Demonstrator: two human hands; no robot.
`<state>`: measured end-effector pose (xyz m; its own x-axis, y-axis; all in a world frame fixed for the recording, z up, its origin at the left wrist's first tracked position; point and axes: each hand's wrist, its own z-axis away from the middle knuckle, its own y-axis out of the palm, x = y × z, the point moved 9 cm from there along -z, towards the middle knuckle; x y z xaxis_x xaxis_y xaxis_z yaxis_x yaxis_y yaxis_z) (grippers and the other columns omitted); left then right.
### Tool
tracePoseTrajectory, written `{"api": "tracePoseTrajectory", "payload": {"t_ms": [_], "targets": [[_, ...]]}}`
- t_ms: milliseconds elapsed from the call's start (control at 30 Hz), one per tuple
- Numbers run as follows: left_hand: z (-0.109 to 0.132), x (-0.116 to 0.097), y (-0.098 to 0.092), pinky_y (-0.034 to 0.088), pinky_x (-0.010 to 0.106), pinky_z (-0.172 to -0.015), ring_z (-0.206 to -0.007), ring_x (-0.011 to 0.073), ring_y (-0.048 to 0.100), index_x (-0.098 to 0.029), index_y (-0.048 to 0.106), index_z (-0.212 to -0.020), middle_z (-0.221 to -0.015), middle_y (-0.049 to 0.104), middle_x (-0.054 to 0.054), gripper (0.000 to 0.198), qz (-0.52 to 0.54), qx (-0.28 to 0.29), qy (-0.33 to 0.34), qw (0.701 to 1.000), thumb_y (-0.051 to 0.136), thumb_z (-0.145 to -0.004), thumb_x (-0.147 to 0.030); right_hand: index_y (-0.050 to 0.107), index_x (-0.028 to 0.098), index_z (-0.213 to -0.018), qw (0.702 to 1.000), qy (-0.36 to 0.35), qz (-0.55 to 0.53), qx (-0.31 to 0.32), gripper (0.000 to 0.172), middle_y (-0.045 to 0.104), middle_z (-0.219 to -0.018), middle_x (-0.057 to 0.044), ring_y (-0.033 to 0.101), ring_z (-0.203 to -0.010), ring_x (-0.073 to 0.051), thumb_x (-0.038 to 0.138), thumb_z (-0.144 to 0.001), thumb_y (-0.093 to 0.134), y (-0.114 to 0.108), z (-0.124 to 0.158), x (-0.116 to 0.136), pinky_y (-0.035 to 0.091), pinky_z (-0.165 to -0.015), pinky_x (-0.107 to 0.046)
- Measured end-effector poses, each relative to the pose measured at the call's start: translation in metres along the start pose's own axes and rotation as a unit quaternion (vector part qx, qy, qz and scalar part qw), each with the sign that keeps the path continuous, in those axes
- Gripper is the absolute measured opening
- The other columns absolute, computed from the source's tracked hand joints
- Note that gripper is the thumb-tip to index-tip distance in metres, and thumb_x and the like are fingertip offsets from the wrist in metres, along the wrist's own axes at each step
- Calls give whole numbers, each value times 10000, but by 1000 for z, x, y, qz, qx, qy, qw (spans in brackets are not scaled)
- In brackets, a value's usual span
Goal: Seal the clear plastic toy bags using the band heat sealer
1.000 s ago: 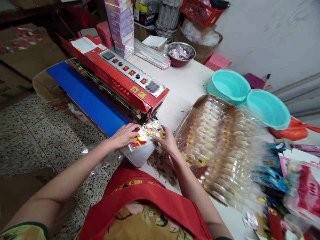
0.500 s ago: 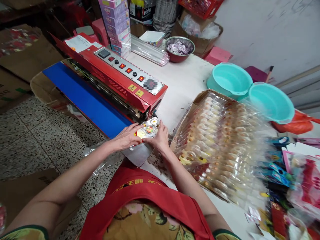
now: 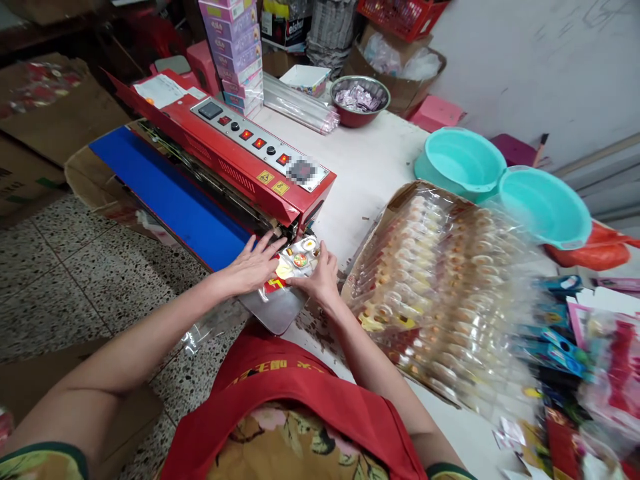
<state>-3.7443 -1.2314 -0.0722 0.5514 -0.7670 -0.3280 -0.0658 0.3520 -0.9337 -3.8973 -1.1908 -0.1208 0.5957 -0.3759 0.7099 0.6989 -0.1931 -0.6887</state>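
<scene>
A small clear packet of colourful toy pieces [image 3: 299, 259] lies on the steel plate [image 3: 277, 310] at the near end of the red sealing machine [image 3: 250, 153]. My left hand [image 3: 253, 267] rests flat on the packet's left side, fingers spread toward the blue belt [image 3: 170, 197]. From the right, my right hand [image 3: 320, 277] presses the packet with fingers stretched out over its edge. The packet's far end sits close to the machine's slot.
A big pile of similar clear packets [image 3: 440, 293] fills a cardboard tray to the right. Two teal basins [image 3: 500, 187] stand beyond it. A metal bowl [image 3: 360, 100], stacked purple boxes [image 3: 235, 53] and cartons sit at the back. Loose toys [image 3: 585, 347] crowd the far right.
Both hands have slid the packet a little forward toward the machine's slot. My left fingers have spread and reached further onto the belt edge.
</scene>
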Motion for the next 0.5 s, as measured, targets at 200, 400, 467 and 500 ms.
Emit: {"api": "tracePoseTrajectory", "payload": {"t_ms": [200,400,467,500], "targets": [[9,13,-8,169,591,-1153,-1482,331,48,-205,637,-963,-1583,251,38,186,29,-6,-2,1000,458,-919,-232,156,156,-1516,995,-27,-95,-6,1311,369,-1432,-204,371,-1320,-369,540,-478,858,-2,-2,-9,329,-1086,-521],[2,6,-13,292,519,-1112,-1443,296,180,-215,645,-941,-1505,356,60,154,55,-70,5,996,496,-912,-239,457,144,-1372,988,-48,-147,26,891,534,-1322,-177,524,-1197,-307,587,-657,752,-4,3,-7,412,-1026,-462],[-2,3,-17,329,507,-1080,-1404,291,249,-217,647,-948,-1462,400,71,158,61,-87,0,994,501,-920,-270,486,165,-1345,985,-55,-158,40,817,559,-1298,-155,556,-1144,-286,577,-685,737,-4,7,-2,448,-981,-442],[-3,2,-18,345,497,-1064,-1379,288,283,-220,649,-954,-1440,417,73,163,64,-94,-2,993,503,-922,-285,492,177,-1338,983,-58,-167,46,784,562,-1298,-147,564,-1130,-278,570,-701,727,-4,9,1,465,-954,-431]]}}
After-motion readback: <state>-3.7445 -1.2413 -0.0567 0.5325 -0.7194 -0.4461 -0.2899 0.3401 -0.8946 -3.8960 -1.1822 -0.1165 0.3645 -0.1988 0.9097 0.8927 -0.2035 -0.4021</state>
